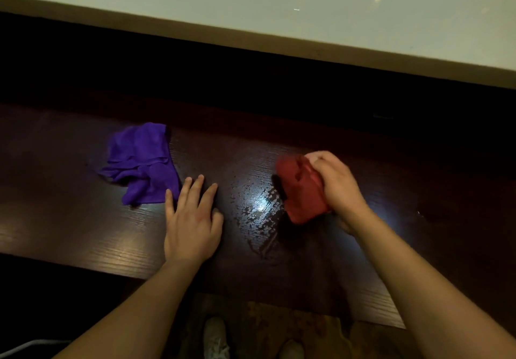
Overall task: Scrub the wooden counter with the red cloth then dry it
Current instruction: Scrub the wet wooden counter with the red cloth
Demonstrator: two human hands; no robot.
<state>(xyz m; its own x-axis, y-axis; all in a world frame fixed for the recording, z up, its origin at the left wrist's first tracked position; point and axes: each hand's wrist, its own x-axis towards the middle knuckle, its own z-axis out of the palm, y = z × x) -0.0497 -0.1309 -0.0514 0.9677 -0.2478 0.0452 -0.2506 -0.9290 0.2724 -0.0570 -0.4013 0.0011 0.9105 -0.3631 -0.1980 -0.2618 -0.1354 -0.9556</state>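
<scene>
My right hand [336,184] is closed around the bunched red cloth [301,191], fingers curled over its top and the thumb side toward me, and the cloth's lower bulk is pressed down on the dark wooden worktop [83,233]. The cloth sits to the right of centre, its left edge hanging out from my grip and touching a wet patch [259,210] of beaded droplets and smeared water that catches a bright glare. My left hand [192,219] lies flat and open on the worktop just left of that wet patch, palm down, fingers spread and pointing away from me, holding nothing. Its little finger touches or just overlaps the near corner of a crumpled purple cloth [142,163], which lies loose on the wood farther to the left. Both of my forearms are bare and reach in from the bottom of the view. The wood grain runs left to right, and the surface away from the wet patch looks dull and dry. Beyond the worktop's far edge there is a dark gap, then a pale glossy ledge [307,23] that reflects small ceiling lights. Below the near edge I can see patterned floor [265,322] and the toes of my light shoes [216,339].
</scene>
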